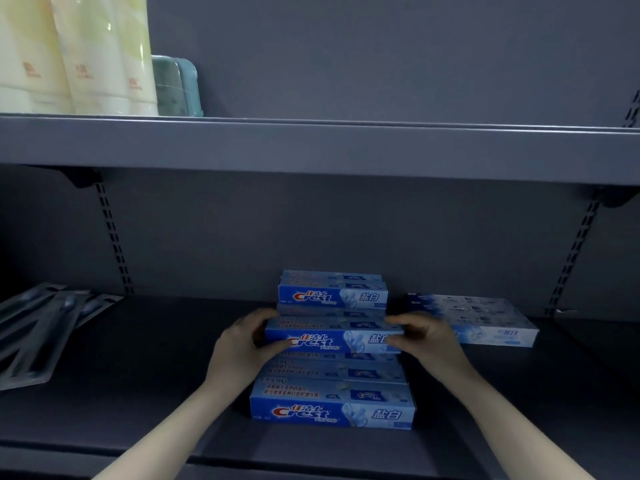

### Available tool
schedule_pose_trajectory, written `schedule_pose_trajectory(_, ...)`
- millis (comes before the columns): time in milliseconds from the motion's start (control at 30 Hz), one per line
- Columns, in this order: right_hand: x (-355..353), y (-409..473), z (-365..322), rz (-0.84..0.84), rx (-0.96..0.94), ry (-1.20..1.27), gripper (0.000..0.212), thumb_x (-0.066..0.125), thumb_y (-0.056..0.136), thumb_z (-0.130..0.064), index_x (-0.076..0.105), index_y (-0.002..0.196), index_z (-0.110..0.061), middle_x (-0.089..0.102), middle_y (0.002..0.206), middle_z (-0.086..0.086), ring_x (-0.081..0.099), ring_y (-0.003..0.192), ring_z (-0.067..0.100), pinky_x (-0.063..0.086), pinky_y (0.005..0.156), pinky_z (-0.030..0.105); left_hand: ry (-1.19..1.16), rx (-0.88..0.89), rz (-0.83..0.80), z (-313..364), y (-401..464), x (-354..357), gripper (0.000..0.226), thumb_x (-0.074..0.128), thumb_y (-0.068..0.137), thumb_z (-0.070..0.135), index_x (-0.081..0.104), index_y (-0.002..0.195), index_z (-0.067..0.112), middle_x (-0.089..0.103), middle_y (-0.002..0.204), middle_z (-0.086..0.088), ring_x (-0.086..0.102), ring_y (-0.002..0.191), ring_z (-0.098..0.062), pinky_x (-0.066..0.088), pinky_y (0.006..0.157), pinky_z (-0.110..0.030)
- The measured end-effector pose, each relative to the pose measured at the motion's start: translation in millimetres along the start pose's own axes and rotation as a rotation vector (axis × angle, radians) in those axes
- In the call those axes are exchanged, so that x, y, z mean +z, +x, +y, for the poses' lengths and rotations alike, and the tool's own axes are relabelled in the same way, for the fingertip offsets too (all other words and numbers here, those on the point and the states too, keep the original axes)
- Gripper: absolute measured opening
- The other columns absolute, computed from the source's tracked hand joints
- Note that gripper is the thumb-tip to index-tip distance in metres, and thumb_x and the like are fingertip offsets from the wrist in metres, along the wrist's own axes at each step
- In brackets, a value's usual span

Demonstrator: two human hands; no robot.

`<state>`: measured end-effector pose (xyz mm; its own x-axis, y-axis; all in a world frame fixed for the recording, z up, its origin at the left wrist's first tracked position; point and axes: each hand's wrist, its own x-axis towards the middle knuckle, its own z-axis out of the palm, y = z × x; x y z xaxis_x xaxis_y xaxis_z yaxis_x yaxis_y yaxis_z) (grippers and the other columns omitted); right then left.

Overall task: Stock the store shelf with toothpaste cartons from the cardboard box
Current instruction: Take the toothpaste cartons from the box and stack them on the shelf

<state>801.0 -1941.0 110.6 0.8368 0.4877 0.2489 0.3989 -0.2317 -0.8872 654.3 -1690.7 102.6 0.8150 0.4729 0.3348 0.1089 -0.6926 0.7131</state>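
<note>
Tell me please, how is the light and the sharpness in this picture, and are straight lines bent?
Head view: dim and bluish; the lower grey metal shelf lies in shadow, the blue Crest toothpaste carton held by both hands stays readable; the pale yellow bottles at top left look soft and bright; the upper shelf edge bows from the wide lens.
</note>
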Motion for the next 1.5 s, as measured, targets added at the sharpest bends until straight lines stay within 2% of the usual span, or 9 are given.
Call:
schedule_pose_trajectory(100,1,2,1,0.030,-0.045,-0.059,0.034,0.078,0.071,-0.007,0.068,0.088,-0.035,0.060,0.103,-0.003,0.056,0.095,0.001,0.041,0.080,0.003,0.088,0.046,0.013,-6,5,3,0.044,0.075,0.073,0.038,0.059,0.114,0.033,0.061,0.108,0.014,0.056,0.095,-0.002,0.045,0.079,-0.020)
schedule_pose_trajectory(200,4,5,2,0.078,-0.078,-0.093,0.035,0.078,0.071,-0.006,0.067,0.086,-0.036,0.058,0.098,-0.004,0.054,0.088,-0.006,0.038,0.077,0.000,0.135,0.088,0.073,-6,12,6,0.045,0.078,0.071,0.033,0.064,0.113,0.025,0.056,0.107,0.009,0.055,0.095,-0.006,0.039,0.076,-0.016)
schedule_pose_trajectory(433,12,32,10,0.153,-0.097,-0.285,0.031,0.078,0.073,-0.009,0.070,0.096,-0.027,0.053,0.086,-0.005,0.052,0.073,0.003,0.039,0.067,0.009,0.230,0.096,0.079,-3,37,14,0.048,0.073,0.077,0.031,0.059,0.122,0.023,0.057,0.111,0.002,0.051,0.084,-0.005,0.039,0.076,-0.019)
schedule_pose_trajectory(600,15,52,15,0.186,-0.045,-0.325,0.029,0.075,0.076,-0.010,0.069,0.102,-0.020,0.061,0.089,0.002,0.056,0.078,0.011,0.040,0.069,0.017,0.229,0.044,0.067,0,55,18,0.055,0.071,0.080,0.026,0.050,0.131,0.023,0.064,0.108,0.000,0.062,0.092,-0.015,0.042,0.070,-0.023)
schedule_pose_trajectory(767,16,61,14,0.209,-0.006,-0.305,0.023,0.072,0.078,-0.008,0.068,0.100,-0.014,0.065,0.085,0.001,0.061,0.080,0.015,0.049,0.072,0.026,0.243,-0.016,0.054,-7,70,24,0.043,0.068,0.083,0.024,0.055,0.124,0.019,0.068,0.106,-0.002,0.065,0.092,-0.018,0.051,0.073,-0.029)
schedule_pose_trajectory(900,17,63,15,0.209,0.008,-0.303,0.022,0.072,0.078,-0.008,0.068,0.100,-0.014,0.067,0.086,0.001,0.063,0.083,0.016,0.050,0.074,0.027,0.237,-0.032,0.029,-12,73,27,0.035,0.067,0.084,0.024,0.061,0.117,0.017,0.069,0.103,-0.001,0.064,0.092,-0.017,0.048,0.073,-0.026)
schedule_pose_trajectory(1133,18,58,3,0.163,0.061,-0.360,0.049,0.066,0.083,-0.010,0.048,0.128,-0.014,0.068,0.091,0.004,0.060,0.082,0.014,0.042,0.063,0.023,0.134,-0.030,-0.063,-5,72,23,0.040,0.063,0.085,0.021,0.056,0.124,0.019,0.063,0.114,0.000,0.062,0.095,-0.015,0.047,0.075,-0.025)
schedule_pose_trajectory(1267,26,59,1,0.070,0.140,-0.334,0.037,0.058,0.089,-0.015,0.048,0.124,-0.011,0.063,0.114,0.007,0.056,0.093,0.016,0.040,0.067,0.023,-0.056,-0.128,-0.136,0,70,21,0.038,0.065,0.083,0.021,0.056,0.120,0.020,0.061,0.109,0.002,0.058,0.093,-0.012,0.043,0.068,-0.021)
schedule_pose_trajectory(1500,26,59,-6,0.006,0.217,-0.307,0.031,0.045,0.094,-0.010,0.053,0.124,-0.015,0.060,0.119,0.009,0.053,0.094,0.016,0.042,0.074,0.025,-0.196,-0.199,-0.299,-6,65,14,0.058,0.069,0.067,0.037,0.054,0.122,0.026,0.064,0.113,0.004,0.062,0.100,-0.010,0.051,0.091,-0.035)
